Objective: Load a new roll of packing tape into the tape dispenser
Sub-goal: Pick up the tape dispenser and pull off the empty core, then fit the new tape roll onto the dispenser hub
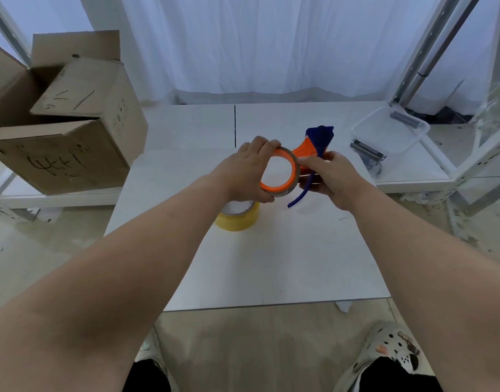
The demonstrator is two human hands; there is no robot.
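Note:
I hold an orange and blue tape dispenser point(311, 145) above the white table point(271, 264). Its orange ring carries a thin brown cardboard core point(295, 176) around it. My left hand point(246, 171) grips the ring's left side, fingers over the top edge. My right hand point(328, 176) holds the dispenser's body at the right, where a curved blue strip hangs down. A full yellow tape roll point(240, 217) lies flat on the table right under my left wrist, partly hidden by it.
An open cardboard box point(73, 131) stands at the left on a low shelf. A clear plastic bin point(390, 134) with dark metal parts sits at the right rear beside a metal rack frame point(429, 52). White curtain behind.

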